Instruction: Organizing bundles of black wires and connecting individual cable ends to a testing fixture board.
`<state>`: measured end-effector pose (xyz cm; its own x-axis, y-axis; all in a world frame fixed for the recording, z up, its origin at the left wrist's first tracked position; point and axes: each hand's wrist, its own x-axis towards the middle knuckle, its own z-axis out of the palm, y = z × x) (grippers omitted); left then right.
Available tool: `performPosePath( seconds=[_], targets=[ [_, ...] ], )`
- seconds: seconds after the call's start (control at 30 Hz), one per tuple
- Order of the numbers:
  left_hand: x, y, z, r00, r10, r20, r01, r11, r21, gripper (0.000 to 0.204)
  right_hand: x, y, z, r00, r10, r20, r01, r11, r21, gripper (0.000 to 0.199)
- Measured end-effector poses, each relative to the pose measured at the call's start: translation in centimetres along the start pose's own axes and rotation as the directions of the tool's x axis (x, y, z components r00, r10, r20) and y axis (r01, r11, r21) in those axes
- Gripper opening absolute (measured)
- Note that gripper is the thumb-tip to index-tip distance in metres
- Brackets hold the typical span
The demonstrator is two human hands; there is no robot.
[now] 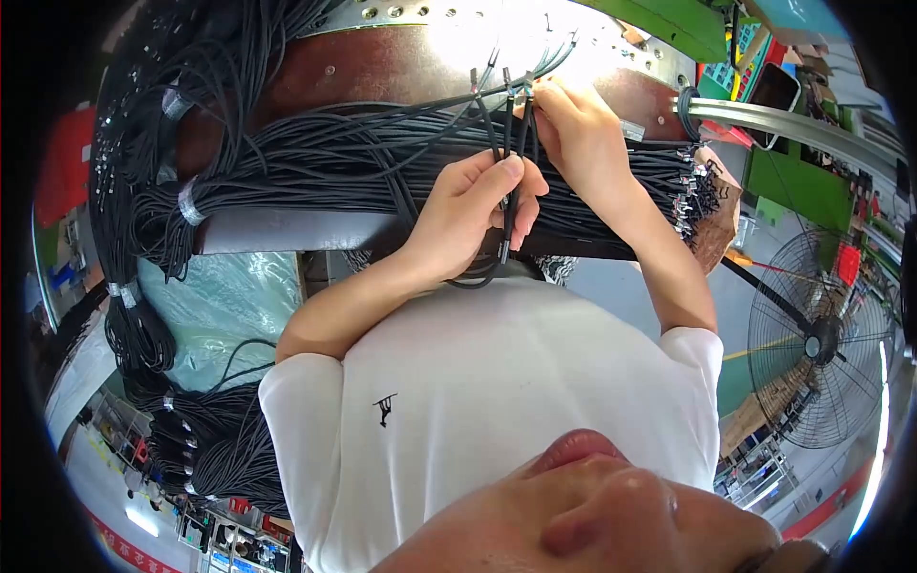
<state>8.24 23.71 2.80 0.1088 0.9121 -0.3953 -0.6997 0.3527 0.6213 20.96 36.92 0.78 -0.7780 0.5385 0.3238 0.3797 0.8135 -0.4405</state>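
Note:
My left hand [468, 205] is closed round a few thin black cables [506, 224], the thumb pressed on top of them. The lower ends hang in front of my shirt, with a small metallic-looking tip showing. Farther off, my right hand [578, 124] pinches the upper part of these cables with thumb and forefinger, close to several cable ends [508, 81] that stick up. What exactly lies between the right fingertips is partly hidden. Beneath both hands a thick bundle of black cables [325, 158] lies across the brown bench [382, 72].
Silvery ties [191, 202] bind cable bundles at the left, where more hang over the edge. Metal-tipped cable ends [690, 196] gather at the right. A curved metal rail [774, 119], a phone-like dark device [776, 91] and a large black fan [817, 339] stand to the right.

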Motion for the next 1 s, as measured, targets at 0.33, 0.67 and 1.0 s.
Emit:
performPosePath(
  seconds=[0.33, 0.67, 1.0],
  targets=[
    [-0.3, 0.6, 0.7, 0.915, 0.403, -0.001, -0.366, 0.832, 0.416, 0.03, -0.9, 0.9, -1.7, 0.98, -0.039, -0.197, 0.051, 0.997, 0.053, 0.024],
    [0.8, 1.6, 1.3, 0.99, -0.046, 0.131, 0.014, 0.972, 0.236, 0.044, -1.7, 1.1, -2.0, 0.999, -0.003, -0.036, 0.0, 0.995, -0.098, 0.024],
    [0.7, 4.5, 2.3, 0.989, 0.02, 0.147, -0.098, 0.832, 0.546, 0.041, -3.4, 2.6, -3.4, 0.984, 0.123, -0.132, -0.118, 0.992, 0.051, 0.017]
  ],
)
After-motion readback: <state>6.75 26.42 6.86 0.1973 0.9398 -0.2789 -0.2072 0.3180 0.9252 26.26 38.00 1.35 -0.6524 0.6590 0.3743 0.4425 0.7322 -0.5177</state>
